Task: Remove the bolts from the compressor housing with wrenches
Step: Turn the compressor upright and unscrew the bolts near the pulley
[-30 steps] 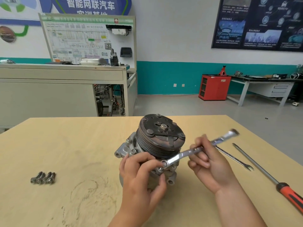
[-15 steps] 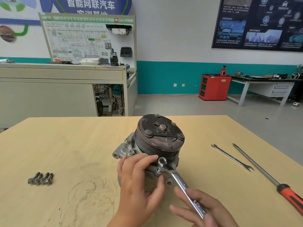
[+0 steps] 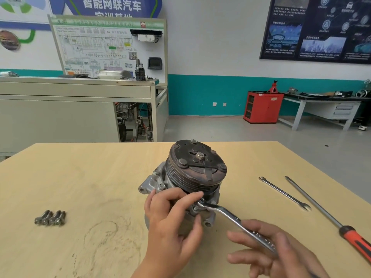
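left hand (image 3: 172, 221) curled round compressor housing (image 3: 154, 183), mid-table (image 3: 100, 177). right hand (image 3: 281, 255) holds wrench (image 3: 230, 217) handle, fingers half spread; ring end on near-side bolt (image 3: 197, 206). four loose bolts (image 3: 50, 217) well apart at left. second wrench (image 3: 285, 193) and screwdriver (image 3: 321, 213) lie near right edge.

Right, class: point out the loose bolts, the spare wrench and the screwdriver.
loose bolts (image 3: 50, 218), head view, middle of the cluster.
spare wrench (image 3: 283, 192), head view, mid-shaft.
screwdriver (image 3: 327, 216), head view, metal shaft.
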`<act>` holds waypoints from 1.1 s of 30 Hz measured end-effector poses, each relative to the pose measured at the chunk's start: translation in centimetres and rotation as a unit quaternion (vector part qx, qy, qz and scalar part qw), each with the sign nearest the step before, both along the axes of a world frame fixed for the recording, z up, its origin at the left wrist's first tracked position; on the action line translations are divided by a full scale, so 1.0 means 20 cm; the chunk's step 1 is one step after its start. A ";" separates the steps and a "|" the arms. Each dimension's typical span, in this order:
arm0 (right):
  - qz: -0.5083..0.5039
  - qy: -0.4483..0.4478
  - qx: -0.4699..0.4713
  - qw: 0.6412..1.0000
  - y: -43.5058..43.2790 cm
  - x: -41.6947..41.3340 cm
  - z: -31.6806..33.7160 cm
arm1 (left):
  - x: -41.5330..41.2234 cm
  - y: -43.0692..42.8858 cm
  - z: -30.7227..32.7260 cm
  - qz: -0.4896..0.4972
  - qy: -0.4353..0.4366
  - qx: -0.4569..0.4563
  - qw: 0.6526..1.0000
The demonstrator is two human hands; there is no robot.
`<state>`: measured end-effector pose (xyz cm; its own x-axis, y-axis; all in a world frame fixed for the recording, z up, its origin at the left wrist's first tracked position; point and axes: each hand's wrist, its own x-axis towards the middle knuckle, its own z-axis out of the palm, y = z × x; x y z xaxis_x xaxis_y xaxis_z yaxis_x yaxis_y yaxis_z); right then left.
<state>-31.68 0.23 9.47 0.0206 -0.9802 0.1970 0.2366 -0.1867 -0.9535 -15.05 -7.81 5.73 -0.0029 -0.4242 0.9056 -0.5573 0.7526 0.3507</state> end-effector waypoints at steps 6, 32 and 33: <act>0.013 -0.115 0.059 0.992 -0.22 -0.09 0.02 | -0.01 0.00 0.00 -0.001 0.006 0.007 1.000; 0.019 -0.110 0.077 0.991 -0.03 0.09 0.00 | 0.02 0.01 0.01 -0.029 0.004 0.006 1.000; 0.030 -0.078 0.062 0.995 -0.01 0.11 0.03 | 0.02 0.01 0.01 -0.028 0.002 0.006 1.000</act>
<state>-29.40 0.08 10.15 0.0593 -0.9950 0.0806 0.3902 -0.0512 -0.9193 -14.73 -7.68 5.95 -0.0233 -0.4346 0.9003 -0.5127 0.7783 0.3624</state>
